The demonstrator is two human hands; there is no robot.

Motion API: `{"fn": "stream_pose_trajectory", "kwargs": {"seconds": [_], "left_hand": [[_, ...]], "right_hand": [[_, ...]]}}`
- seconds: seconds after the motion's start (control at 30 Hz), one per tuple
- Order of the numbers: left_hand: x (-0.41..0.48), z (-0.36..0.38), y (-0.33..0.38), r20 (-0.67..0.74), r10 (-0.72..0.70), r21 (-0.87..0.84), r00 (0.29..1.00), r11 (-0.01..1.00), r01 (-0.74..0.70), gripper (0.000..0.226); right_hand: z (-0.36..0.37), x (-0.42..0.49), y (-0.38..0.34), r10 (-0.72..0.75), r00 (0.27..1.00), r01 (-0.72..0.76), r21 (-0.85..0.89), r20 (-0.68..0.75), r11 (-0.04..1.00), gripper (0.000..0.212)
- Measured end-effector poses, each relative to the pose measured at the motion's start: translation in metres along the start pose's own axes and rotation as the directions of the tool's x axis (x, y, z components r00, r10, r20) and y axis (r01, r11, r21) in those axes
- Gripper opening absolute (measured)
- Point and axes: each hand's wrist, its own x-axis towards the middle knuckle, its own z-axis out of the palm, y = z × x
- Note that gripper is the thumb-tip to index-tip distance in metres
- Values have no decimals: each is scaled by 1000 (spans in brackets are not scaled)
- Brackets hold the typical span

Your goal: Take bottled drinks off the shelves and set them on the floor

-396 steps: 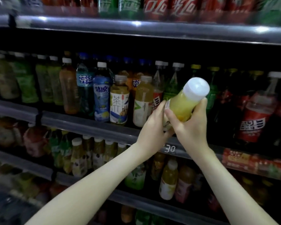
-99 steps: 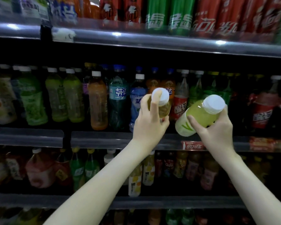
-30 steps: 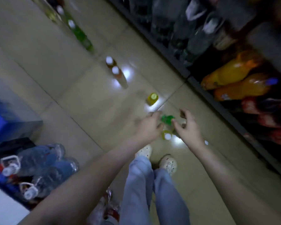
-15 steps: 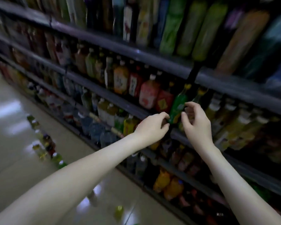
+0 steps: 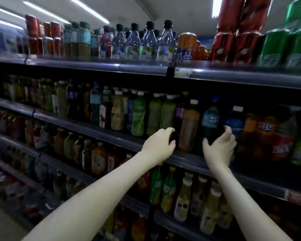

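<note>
Straight ahead in the head view stands a long rack of drinks, dim and partly blurred. Both bare arms reach up to the grey metal middle shelf [image 5: 111, 133].

The right hand [image 5: 219, 148] wraps the lower body of a dark plastic bottle with a teal label and blue cap [image 5: 211, 119], which stands upright on that shelf. The thumb lies on the bottle's left side and the fingers [image 5: 229, 132] are curled round its right side, clamped on it. Just beside those fingers stands a blue-labelled bottle with a white cap [image 5: 235, 123].

The left hand [image 5: 159, 142] is at the shelf's front edge, by the foot of a dark bottle with a purple label [image 5: 179, 113]. Its fingers [image 5: 167, 131] are curled above the thumb with a dark gap between them. Whether they grip that bottle I cannot tell, as the spot is too dark.

Between the two hands stands an amber-brown plastic bottle with a white cap [image 5: 188, 129], upright and touched by neither. To the left of the left hand is a row of green-labelled tea bottles [image 5: 138, 117].

On the top shelf [image 5: 250, 78] stand clear bottles with black caps [image 5: 147, 44], stacked red cans [image 5: 233, 46] and green cans [image 5: 276, 47]. The shelf below the hands carries green soda bottles with yellow caps [image 5: 156, 186] and pale yellow juice bottles [image 5: 182, 200]. A strip of pale floor [image 5: 0, 226] shows at the lower left.
</note>
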Motion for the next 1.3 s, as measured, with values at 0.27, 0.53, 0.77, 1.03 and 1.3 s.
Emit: {"fn": "stream_pose_trajectory", "kwargs": {"seconds": [0.27, 0.53, 0.77, 1.03, 1.3], "left_hand": [[28, 29, 12, -21, 37, 140, 999, 990, -34, 59], [40, 37, 8, -56, 60, 243, 997, 969, -45, 64], [39, 45, 1, -82, 56, 227, 995, 973, -36, 64], [46, 53, 11, -99, 56, 179, 994, 983, -37, 64], [51, 66, 30, -79, 78, 161, 994, 985, -64, 64]], "right_hand": [[29, 26, 4, -121, 992, 113, -149, -41, 982, 91], [41, 75, -13, -194, 970, 233, -326, 146, 916, 102], [47, 79, -8, -98, 968, 154, -235, 232, 960, 100], [30, 64, -1, -184, 954, 244, -256, 237, 936, 96], [-9, 76, 39, -164, 985, 147, -267, -42, 952, 93]]}}
